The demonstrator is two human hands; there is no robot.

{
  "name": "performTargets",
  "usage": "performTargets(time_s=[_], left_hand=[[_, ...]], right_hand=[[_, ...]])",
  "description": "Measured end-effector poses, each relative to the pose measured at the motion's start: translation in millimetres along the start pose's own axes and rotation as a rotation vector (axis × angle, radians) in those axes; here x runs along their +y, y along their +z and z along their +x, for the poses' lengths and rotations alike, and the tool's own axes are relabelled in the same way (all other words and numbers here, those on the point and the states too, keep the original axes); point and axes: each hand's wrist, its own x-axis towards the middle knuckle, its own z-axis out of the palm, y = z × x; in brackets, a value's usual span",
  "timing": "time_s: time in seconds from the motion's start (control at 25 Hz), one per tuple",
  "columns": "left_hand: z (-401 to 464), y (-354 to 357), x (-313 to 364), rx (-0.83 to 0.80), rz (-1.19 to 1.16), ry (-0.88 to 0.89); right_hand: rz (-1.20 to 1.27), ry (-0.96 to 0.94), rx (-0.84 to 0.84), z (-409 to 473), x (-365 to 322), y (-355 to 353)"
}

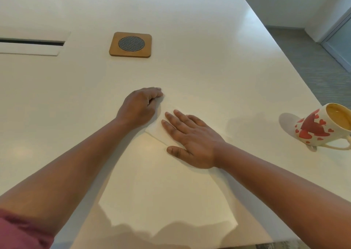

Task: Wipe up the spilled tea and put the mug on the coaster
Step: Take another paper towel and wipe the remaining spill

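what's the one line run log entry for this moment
phase: wiping | right hand: flat on napkin | left hand: pinching napkin edge | mug: off coaster

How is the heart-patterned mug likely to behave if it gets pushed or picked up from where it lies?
The mug lies tipped on its side near the table's right edge, so a sideways push could roll it, though the handle may check that. It looks ceramic, so probably rigid, fairly heavy and breakable if it drops. Tea residue shows inside; lifting it mouth-down might drip.

Office, white meeting table [190, 39], cable slot [32, 42]
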Motion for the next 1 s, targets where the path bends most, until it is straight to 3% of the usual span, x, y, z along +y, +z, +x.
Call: performTargets(time_s=[0.28, 0.44, 0.52, 0.68, 0.76, 0.88, 1.0], left_hand=[[3.9, -3.2, -4.0, 0.071, -0.229, -0.141], [3.9, -6.0, -8.2, 0.145, -0.434, -0.206], [2.1, -6.2, -9.5, 0.181, -0.468, -0.211], [0.6, -4.8, -9.2, 0.222, -0.501, -0.231], [0.6, -4.4, -8.8, 0.207, -0.490, -0.228], [0.8, -3.5, -9.2, 0.193, -0.471, -0.219], [0.6, -2.6, -9.8, 0.197, -0.467, -0.218]], right_hand=[[0.142, 0.230, 0.134, 15.6, -32.2, 13.1], [0.285, 0.277, 0.317, 29.0, -39.0, 10.4], [0.576, 0.345, 0.477, 30.9, -33.9, 0.6], [1.437, 0.552, 0.776, 32.1, -11.7, -28.1], [1.695, 0.569, 0.889, 30.9, 5.5, -38.4], [1.716, 0.622, 0.965, 26.4, 30.6, -42.9], [1.513, 0.636, 0.993, 16.1, 44.1, -34.6]])
